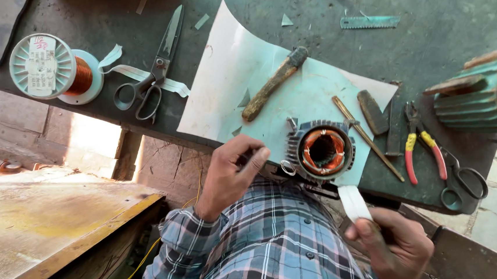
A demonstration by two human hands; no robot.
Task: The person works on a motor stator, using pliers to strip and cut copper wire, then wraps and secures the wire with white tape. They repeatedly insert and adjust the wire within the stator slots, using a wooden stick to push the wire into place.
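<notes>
- Plaid sleeves frame the near edge; the right hand (pixel 395 246) pinches a white paper strip (pixel 353 202) between thumb and fingers, its grip closed on the strip's near end.
- Left hand (pixel 231 173), fingers curled together with nothing visibly held, rests just left of the small motor stator (pixel 322 150).
- That stator sits at the near edge of the surface (pixel 94 12), on a pale sheet (pixel 230 74), copper windings showing inside its finned housing.
- Judged from this, slot insulation is the step in hand; the next move calls for steering the strip's free end into a slot while steadying the housing.
- Farther off lie a wooden-handled tool (pixel 273 83), red-handled pliers (pixel 423 149), scissors (pixel 151 68) and a copper wire spool (pixel 55 68) at far left.
</notes>
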